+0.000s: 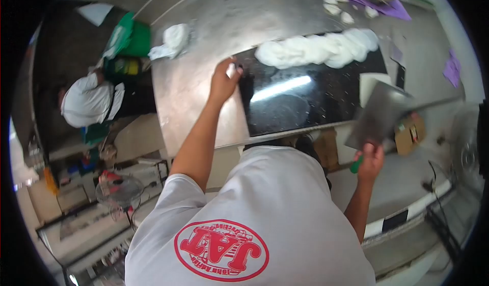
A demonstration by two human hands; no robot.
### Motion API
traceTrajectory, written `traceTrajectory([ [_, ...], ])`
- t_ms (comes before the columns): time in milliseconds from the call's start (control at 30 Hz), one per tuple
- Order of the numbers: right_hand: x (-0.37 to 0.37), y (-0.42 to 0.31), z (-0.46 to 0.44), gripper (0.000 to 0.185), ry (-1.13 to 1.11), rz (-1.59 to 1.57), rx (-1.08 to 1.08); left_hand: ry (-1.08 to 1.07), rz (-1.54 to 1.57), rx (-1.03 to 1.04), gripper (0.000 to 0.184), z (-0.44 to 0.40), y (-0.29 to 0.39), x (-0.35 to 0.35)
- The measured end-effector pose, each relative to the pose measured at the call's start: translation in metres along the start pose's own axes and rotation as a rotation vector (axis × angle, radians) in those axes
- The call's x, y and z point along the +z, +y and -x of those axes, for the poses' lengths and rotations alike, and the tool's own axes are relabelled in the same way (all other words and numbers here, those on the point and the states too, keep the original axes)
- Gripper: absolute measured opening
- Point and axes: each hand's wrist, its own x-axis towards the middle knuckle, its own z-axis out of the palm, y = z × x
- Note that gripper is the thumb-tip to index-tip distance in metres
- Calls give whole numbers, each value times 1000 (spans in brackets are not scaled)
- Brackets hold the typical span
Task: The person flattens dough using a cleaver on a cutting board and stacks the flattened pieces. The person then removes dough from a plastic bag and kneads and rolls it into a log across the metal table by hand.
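My right hand (371,161) is closed round the green handle of a broad-bladed cleaver (381,113), its blade raised over the right front corner of the black board (326,95). At the board's left edge is my left hand (225,80), fingers curled, with a small white bit between them that I cannot make out. Along the back of the board lies a long, lumpy white mass (318,50), soft and twisted like dough. A white rectangular piece (371,84) sits at the board's right end, partly behind the blade.
A white bundle in clear plastic (174,39) rests on the metal table (196,18). Several white lumps (332,8) lie near purple plastic (397,9) at the back right. Beyond the table's left side, another person (89,100) bends beside a green bin (130,36). A fan (119,189) stands lower left.
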Motion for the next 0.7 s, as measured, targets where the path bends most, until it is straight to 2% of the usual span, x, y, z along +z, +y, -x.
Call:
traceTrajectory([
  [33, 5, 10, -14, 28, -48, -24, -6, 42, -223, 70, 48, 21, -9, -10],
  [67, 13, 19, -27, 28, 60, -205, -54, 86, -332, 61, 49, 47, -27, -16],
  [100, 21, 27, -39, 27, 175, -386, -93, 89, -396, -35, 48, 73, -31, -27],
  [133, 27, 35, -49, 27, 144, -403, -92, 71, -483, -116, 46, 98, -37, -33],
  [167, 30, 42, -57, 26, 194, -417, 197, 77, -587, -77, 42, 123, -52, -34],
  [200, 31, 50, -65, 25, 248, -416, 486, 56, -464, -191, 40, 137, -50, -42],
  [233, 30, 57, -68, 25, 234, -414, 484, 37, -333, -299, 39, 146, -51, -49],
  [267, 26, 66, -64, 24, 237, -408, 498, 47, -333, -308, 39, 151, -54, -54],
  [367, 38, 58, -38, 22, 192, -388, 464, 3, -221, -208, 32, 149, -62, -65],
  [433, 53, 54, -20, 23, 208, -327, 449, -26, -33, -264, 30, 138, -58, -73],
  [500, 88, 46, 9, 22, 268, -285, 433, -68, 62, -172, 27, 128, -77, -84],
  [567, 113, 48, 37, 22, 281, -304, 415, -75, 158, -219, 23, 125, -98, -92],
  [633, 148, 48, 65, 22, 298, -314, 412, -27, 261, -289, 31, 118, -119, -87],
  [667, 161, 47, 79, 23, 303, -312, 428, -53, 254, -385, 42, 114, -117, -91],
  [700, 174, 43, 91, 23, 308, -282, 457, -26, 254, -398, 49, 111, -113, -98],
])
